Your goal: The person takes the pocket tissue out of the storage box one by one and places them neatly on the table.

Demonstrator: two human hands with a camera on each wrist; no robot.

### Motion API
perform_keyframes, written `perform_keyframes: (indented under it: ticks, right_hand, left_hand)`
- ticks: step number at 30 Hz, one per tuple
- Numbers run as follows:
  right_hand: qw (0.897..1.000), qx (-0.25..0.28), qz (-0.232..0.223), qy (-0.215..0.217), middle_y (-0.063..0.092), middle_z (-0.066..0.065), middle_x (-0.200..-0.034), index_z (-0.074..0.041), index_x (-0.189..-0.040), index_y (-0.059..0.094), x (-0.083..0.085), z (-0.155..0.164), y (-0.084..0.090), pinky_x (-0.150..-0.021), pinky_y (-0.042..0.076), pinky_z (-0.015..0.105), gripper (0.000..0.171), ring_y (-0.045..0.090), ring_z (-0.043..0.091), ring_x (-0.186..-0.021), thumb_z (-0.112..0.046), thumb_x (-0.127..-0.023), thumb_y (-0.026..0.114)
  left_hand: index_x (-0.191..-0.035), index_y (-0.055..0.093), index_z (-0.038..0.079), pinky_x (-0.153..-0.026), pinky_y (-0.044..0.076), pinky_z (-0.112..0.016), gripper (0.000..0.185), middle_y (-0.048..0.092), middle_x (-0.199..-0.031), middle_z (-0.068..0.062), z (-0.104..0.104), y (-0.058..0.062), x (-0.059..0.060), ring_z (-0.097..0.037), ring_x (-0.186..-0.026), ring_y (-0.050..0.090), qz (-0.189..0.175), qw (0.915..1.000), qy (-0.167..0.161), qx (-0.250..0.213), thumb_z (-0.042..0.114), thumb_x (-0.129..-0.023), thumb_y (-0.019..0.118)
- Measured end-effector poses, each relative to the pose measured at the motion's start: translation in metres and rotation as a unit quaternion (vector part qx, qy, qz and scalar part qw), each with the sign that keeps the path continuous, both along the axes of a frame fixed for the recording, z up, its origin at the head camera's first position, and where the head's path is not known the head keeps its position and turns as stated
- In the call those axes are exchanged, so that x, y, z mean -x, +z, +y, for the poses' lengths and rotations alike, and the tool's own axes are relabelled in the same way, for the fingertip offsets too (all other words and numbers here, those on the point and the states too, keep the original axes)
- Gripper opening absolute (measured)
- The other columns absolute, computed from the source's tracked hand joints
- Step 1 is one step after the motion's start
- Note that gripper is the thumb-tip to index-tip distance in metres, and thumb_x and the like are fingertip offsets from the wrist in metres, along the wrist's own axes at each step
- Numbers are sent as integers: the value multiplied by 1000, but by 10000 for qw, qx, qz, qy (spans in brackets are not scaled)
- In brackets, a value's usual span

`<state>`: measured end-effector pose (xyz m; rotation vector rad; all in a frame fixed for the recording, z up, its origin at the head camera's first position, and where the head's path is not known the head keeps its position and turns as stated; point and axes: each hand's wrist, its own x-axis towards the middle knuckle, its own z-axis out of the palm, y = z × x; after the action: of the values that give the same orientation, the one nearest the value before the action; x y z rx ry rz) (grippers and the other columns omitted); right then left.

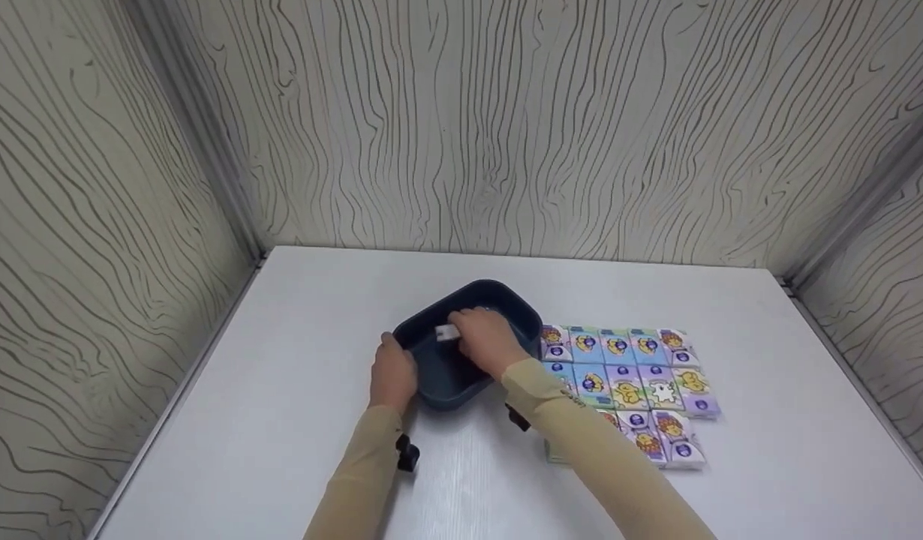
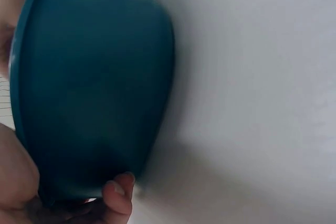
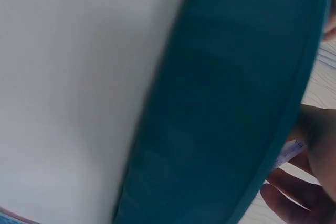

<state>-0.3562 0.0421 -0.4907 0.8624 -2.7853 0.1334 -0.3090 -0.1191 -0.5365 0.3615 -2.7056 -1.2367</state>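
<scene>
A dark teal plastic basin with rounded corners sits at an angle on the white table. My left hand grips its left end, the thumb at the rim and fingertips curled along the outer wall in the left wrist view. Inside the basin's opening, my right hand holds a small white packet. A purple-printed edge of that packet shows between the fingers in the right wrist view, beyond the basin's rim.
Rows of colourful cartoon-printed packets lie to the right of the basin, partly hidden by my right forearm. Wood-patterned panels enclose the white table at the back and sides.
</scene>
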Motion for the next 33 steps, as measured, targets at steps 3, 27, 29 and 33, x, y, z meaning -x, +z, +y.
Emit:
perform_keyframes:
  ticks: [3, 27, 29, 33]
  right_hand:
    - [9989, 444, -169, 67, 67, 5, -90, -9, -99, 65, -2, 8, 6, -74, 51, 38, 22, 62, 24, -82, -3, -78, 68]
    - [9829, 1716, -512, 425, 66, -6, -101, -17, -109, 58, -72, 101, 59, -73, 52, 25, 35, 58, 5, -82, -1, -80, 70]
    - [9820, 1775, -498, 414, 66, -6, -107, -17, -113, 59, -79, 114, 58, -82, 52, 27, 39, 60, 5, -92, -1, -80, 72]
    - [9846, 1649, -578, 73, 62, -6, -122, -17, -128, 59, -94, 148, 55, -94, 47, 32, 51, 57, 12, -112, -6, -81, 74]
  left_hand:
    - [-138, 30, -16, -93, 44, -51, 49, 51, -123, -35, 0, 0, 1, -44, -112, 54, 14, 10000, 16, 51, 7, -97, 42]
    - [-141, 23, -16, -96, 42, -51, 52, 46, -128, -36, -3, 1, -1, -46, -116, 51, -64, 9998, -204, 21, 9, -98, 40]
    - [-141, 23, -17, -95, 43, -51, 52, 47, -127, -37, -3, 0, -2, -46, -114, 52, -39, 9997, -231, 15, 8, -98, 40]
    - [-140, 22, -17, -93, 44, -51, 52, 47, -126, -37, -5, -2, -2, -46, -113, 52, -31, 9996, -261, 64, 7, -98, 40]
